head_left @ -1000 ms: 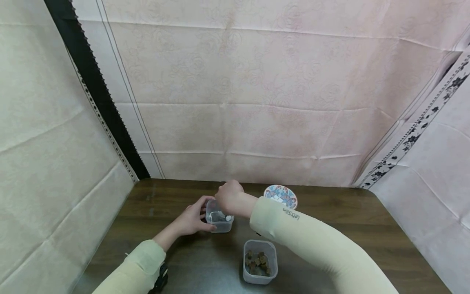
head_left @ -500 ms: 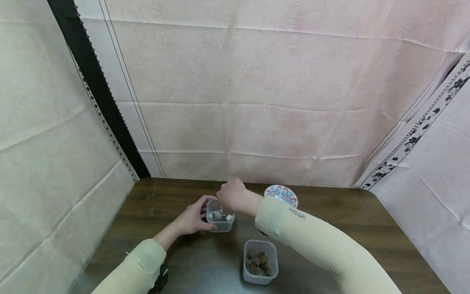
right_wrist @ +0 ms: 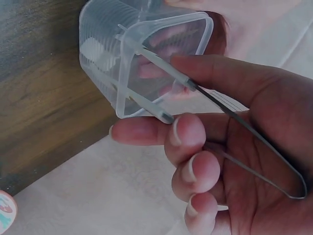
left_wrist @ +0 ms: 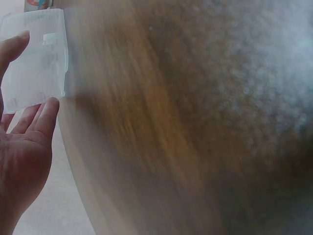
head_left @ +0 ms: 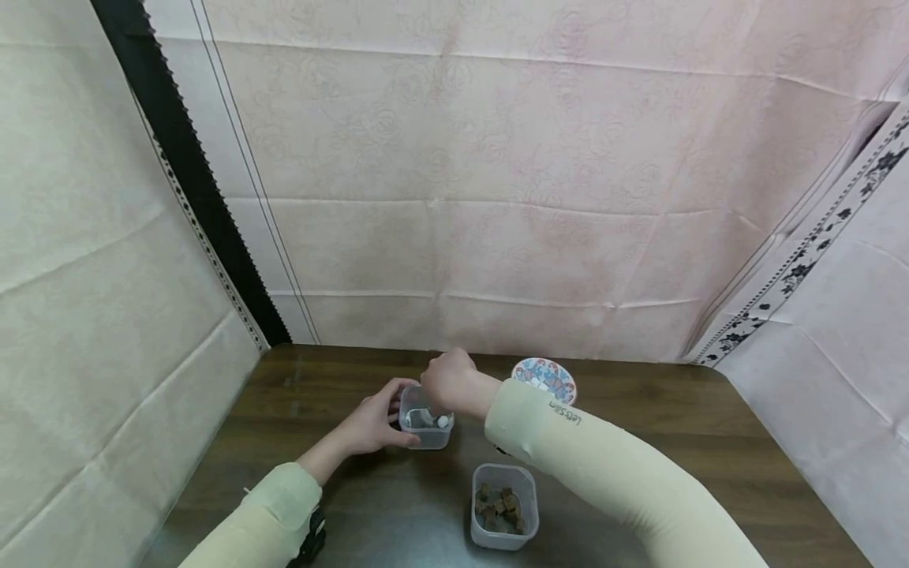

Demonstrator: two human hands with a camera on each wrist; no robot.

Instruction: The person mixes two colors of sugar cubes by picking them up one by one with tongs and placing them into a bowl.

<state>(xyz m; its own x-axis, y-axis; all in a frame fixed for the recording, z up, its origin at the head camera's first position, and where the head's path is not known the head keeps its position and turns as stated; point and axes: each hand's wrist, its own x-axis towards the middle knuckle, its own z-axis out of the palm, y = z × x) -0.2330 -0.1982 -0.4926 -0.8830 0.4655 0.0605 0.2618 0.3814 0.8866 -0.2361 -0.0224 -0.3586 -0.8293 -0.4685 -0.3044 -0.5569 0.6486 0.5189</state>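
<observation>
My left hand point(head_left: 372, 422) grips a small clear plastic container point(head_left: 428, 442), thumb on the near side and fingers on the far side. In the right wrist view, my right hand point(right_wrist: 264, 122) holds metal tweezers point(right_wrist: 164, 65) with pale sleeved ends, their tips reaching inside the container's mouth. The thumb lies along one tweezer arm and the curled fingers along the other. A white lump point(right_wrist: 93, 48) shows through the container wall near the tips. From the head view, my right hand covers part of the container's far right corner.
A second clear container point(head_left: 533, 509) with several brown cubes point(head_left: 500, 505) stands nearer on the wooden table point(head_left: 604, 505). Behind my right sleeve lies a round patterned dish point(head_left: 547, 371) with something white on it. Patterned cloth point(head_left: 497, 197) hangs beyond the table.
My right hand and forearm shift slightly right, then back left a little, staying over the container with the tweezers. My left hand and the containers keep their places.
</observation>
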